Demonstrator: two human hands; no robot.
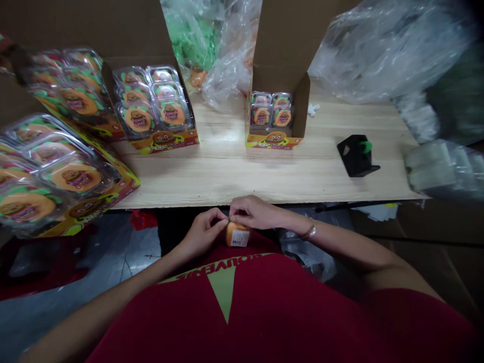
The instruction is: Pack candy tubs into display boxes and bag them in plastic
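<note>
In front of my red shirt, below the table's front edge, is a small orange toy burger (235, 236) with a white barcode label (239, 238) facing me. My left hand (206, 233) is closed in a pinch at its upper left corner. From the right, my right hand (252, 213) pinches at the same corner, its fingers lying along the top of the toy. The fingertips of both hands nearly meet there. Whatever fine part sits between them is too small to make out.
On the wooden table (219, 176) stand display boxes of packed toy burgers: one box (275, 140) in the middle, another (166, 141) left of it, more at far left (94, 201). A black holder (355, 155) stands right. Clear plastic bags (385, 50) lie behind.
</note>
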